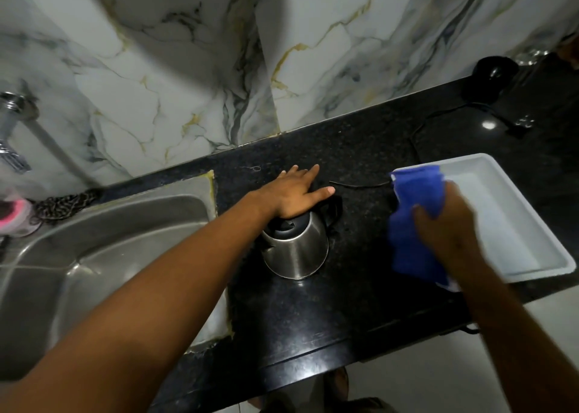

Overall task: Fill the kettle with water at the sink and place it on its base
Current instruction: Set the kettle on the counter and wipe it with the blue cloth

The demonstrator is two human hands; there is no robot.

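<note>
Head view, looking down: one steel kettle (296,249) with a rounded, brushed body and black lid stands at the centre of the frame on a speckled black stone counter (360,303). Whether a base lies under it cannot be told. The left hand (296,193) lies flat on the lid, fingers spread wide and straight, gripping nothing. The right hand (445,224), at right of centre, is closed around one crumpled blue cloth (413,212) of fuzzy weave, motion-blurred. One white rectangular tray (517,224) with a raised rim and rounded corners sits at the right, partly under the cloth. One stainless sink (94,256) fills the lower left, its edge close beside the kettle; a chrome tap (15,124) shows at the far left. Bare counter lies open in front of the kettle, down to the counter's front edge. Veined marble tiles (188,68) back the upper frame. A thin black cord (360,184) runs between kettle and tray.
</note>
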